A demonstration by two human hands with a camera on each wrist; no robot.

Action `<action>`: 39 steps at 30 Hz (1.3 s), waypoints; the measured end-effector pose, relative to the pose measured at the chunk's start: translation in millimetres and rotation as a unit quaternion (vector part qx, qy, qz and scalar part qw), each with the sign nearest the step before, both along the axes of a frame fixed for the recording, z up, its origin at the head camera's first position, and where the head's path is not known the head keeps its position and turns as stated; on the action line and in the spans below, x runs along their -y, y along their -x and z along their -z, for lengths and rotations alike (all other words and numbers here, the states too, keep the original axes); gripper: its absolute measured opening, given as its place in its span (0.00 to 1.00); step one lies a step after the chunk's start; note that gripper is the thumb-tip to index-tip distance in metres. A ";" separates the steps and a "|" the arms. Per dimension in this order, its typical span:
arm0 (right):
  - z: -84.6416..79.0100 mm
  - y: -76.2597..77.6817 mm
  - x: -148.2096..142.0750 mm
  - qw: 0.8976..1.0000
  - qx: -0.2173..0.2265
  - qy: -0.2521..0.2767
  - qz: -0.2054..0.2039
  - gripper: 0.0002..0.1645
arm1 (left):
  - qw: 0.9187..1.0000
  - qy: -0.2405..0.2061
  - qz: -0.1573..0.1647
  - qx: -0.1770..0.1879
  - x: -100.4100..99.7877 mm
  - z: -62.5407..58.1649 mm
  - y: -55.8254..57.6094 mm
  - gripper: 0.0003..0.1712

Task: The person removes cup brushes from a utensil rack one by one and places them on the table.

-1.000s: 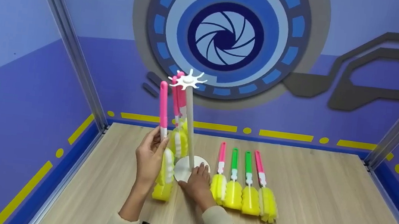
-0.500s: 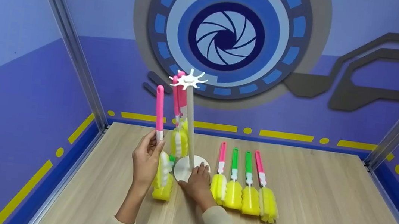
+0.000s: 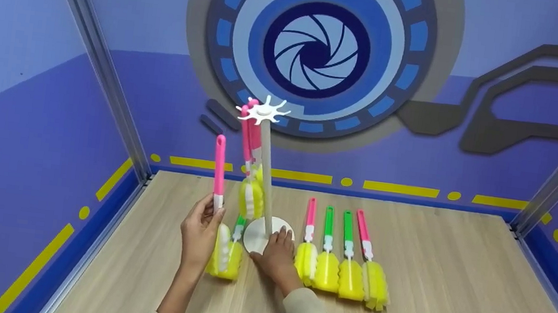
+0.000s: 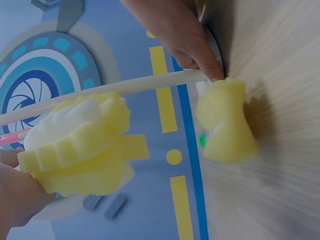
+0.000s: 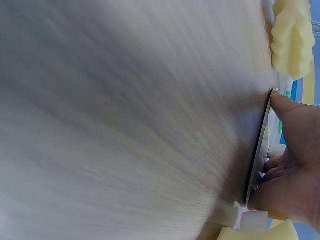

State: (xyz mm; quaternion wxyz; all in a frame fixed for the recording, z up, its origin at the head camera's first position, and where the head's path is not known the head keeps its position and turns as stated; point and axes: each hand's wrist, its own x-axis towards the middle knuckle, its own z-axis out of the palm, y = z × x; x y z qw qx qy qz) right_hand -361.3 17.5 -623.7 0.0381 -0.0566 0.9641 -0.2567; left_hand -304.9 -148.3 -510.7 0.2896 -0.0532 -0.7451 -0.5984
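My left hand (image 3: 199, 235) pinches a pink-handled sponge bottle brush (image 3: 219, 171) at its white collar, handle up. Its yellow-and-white sponge head (image 4: 80, 145) hangs below the fingers, large in the left wrist view. The stand's white round base (image 3: 253, 237) lies under my right hand (image 3: 278, 257), whose extended fingers press on it beside the pole (image 3: 265, 176). In the right wrist view, the thumb lies at the base edge (image 5: 259, 145). Pink-handled brushes (image 3: 246, 137) hang from the left side of the white hook ring (image 3: 264, 113) on top.
A green-handled brush (image 3: 238, 229) lies left of the base, partly behind the held one. To the right, several brushes with pink and green handles (image 3: 328, 225) lie in a row on the wooden table (image 3: 454, 281). A patterned blue wall (image 3: 160, 95) stands behind.
My left hand has moved down and slightly left with the pink-handled brush, away from the hook ring. More of the green-handled brush shows. The right hand stays on the base.
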 end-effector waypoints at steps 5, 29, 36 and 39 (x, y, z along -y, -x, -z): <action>1.1 -0.2 0.0 1.000 0.006 0.003 0.000 0.55 | 1.000 -0.002 -0.008 0.030 3.8 6.8 -4.8 0.23; 2.3 2.2 0.0 0.999 0.034 0.007 0.006 0.56 | 0.981 0.042 -0.025 0.186 32.1 28.9 1.4 0.25; 0.7 1.6 -0.7 0.999 0.045 0.017 0.006 0.56 | 0.975 0.051 -0.026 0.214 35.6 33.4 5.1 0.26; 2.4 1.3 -0.6 0.999 0.045 0.016 0.006 0.56 | 0.974 0.055 -0.026 0.220 37.7 36.2 6.7 0.26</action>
